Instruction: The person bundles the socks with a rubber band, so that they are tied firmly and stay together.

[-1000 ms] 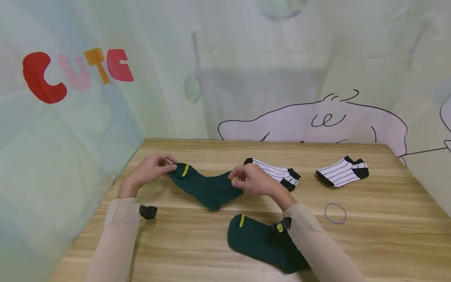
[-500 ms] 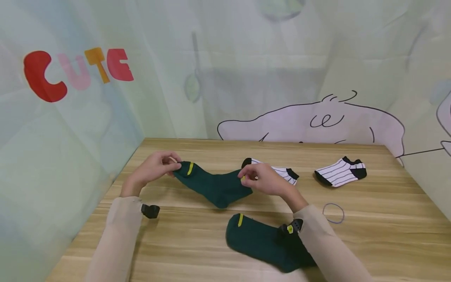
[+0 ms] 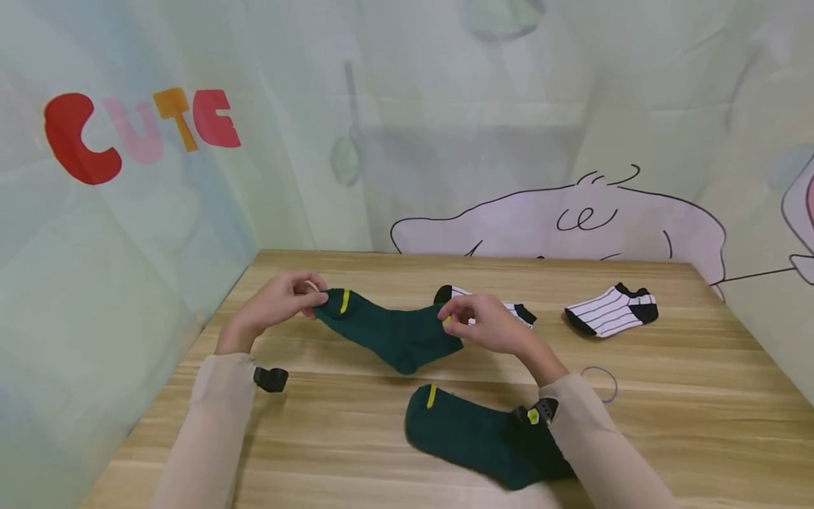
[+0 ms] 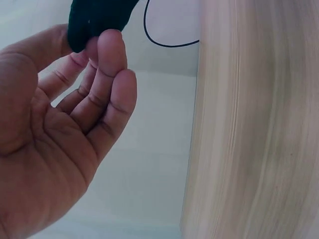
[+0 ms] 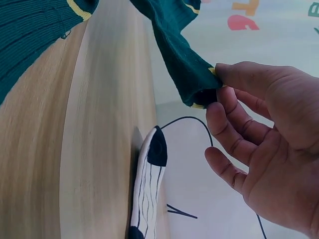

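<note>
Held sock: a dark green sock point(image 3: 391, 332) with a yellow stripe, stretched between both hands above the table point(image 3: 699, 424), toward its far left part, sagging in the middle.
Left hand point(image 3: 280, 304): grip pinched on the sock's striped end between thumb and fingertips.
Right hand point(image 3: 490, 325): grip pinched on the sock's other end, thumb against forefinger.
Second green sock point(image 3: 477, 438): lies flat near the table's near edge, partly under the right sleeve.
Striped socks: one white-and-black striped sock point(image 3: 518, 311) just behind the right hand, another point(image 3: 610, 311) toward the far right corner.
Rubber band point(image 3: 600, 378): a thin loop lying beside the right forearm.
Writing: "CUTE" point(image 3: 140, 131) in red, pink and orange letters on the left backdrop.
</note>
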Action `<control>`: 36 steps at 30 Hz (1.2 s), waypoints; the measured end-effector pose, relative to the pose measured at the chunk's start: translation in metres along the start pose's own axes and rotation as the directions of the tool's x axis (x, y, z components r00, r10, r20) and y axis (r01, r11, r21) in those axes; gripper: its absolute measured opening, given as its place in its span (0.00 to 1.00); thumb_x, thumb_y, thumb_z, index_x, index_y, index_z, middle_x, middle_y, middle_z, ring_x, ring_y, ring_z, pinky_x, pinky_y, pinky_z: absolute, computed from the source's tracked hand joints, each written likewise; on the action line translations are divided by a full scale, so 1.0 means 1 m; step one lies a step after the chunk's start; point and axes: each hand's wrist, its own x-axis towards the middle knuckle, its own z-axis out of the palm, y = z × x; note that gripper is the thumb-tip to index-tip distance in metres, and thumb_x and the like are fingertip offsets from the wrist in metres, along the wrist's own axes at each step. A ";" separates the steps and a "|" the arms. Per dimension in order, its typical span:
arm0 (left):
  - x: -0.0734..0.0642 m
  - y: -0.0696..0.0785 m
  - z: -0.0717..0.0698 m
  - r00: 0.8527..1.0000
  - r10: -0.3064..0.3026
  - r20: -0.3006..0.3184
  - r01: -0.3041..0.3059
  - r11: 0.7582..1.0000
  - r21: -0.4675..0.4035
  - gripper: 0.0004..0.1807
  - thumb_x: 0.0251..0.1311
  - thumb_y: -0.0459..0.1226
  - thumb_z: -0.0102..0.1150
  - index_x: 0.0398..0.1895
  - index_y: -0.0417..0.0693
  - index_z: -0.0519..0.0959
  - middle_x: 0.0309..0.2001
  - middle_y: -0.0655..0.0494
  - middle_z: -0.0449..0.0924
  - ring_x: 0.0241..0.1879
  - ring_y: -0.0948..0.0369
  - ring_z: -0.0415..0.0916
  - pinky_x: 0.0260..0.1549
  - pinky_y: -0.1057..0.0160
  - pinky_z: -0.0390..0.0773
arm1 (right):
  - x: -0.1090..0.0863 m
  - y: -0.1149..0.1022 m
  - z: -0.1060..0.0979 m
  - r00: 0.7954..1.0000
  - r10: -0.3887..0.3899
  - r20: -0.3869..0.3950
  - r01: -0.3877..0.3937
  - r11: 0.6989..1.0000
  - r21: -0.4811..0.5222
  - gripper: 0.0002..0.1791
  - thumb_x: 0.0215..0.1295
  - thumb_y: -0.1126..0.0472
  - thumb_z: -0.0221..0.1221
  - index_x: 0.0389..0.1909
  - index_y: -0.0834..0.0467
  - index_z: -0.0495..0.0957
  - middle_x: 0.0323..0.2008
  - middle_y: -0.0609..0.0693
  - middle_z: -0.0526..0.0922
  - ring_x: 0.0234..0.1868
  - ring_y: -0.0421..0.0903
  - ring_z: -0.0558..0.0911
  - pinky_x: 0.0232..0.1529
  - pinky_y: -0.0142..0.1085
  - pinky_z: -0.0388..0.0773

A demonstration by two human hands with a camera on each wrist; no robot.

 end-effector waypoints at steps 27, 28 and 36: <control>0.007 0.009 0.011 0.997 0.045 0.064 -0.040 0.997 -0.067 0.09 0.71 0.35 0.57 0.41 0.36 0.73 0.31 0.47 0.83 0.30 0.50 0.83 0.42 0.49 0.81 | -0.028 0.004 -0.022 0.998 0.011 -0.055 -0.010 1.000 0.009 0.07 0.67 0.64 0.64 0.45 0.59 0.83 0.31 0.46 0.79 0.34 0.44 0.77 0.36 0.41 0.76; 0.007 0.009 0.012 0.996 0.048 0.068 -0.043 0.996 -0.076 0.09 0.71 0.35 0.57 0.41 0.36 0.73 0.31 0.47 0.83 0.30 0.50 0.83 0.42 0.49 0.81 | -0.030 0.005 -0.022 0.998 0.011 -0.059 -0.011 1.000 0.012 0.07 0.67 0.64 0.64 0.44 0.59 0.83 0.31 0.46 0.79 0.34 0.44 0.77 0.37 0.40 0.76; 0.009 0.012 0.020 0.991 0.084 0.104 -0.071 0.991 -0.115 0.07 0.70 0.33 0.56 0.40 0.35 0.72 0.31 0.47 0.82 0.29 0.48 0.82 0.40 0.50 0.82 | -0.041 0.007 -0.030 0.998 0.019 -0.065 -0.018 1.000 0.015 0.07 0.68 0.64 0.63 0.44 0.59 0.84 0.32 0.46 0.80 0.35 0.45 0.78 0.37 0.38 0.77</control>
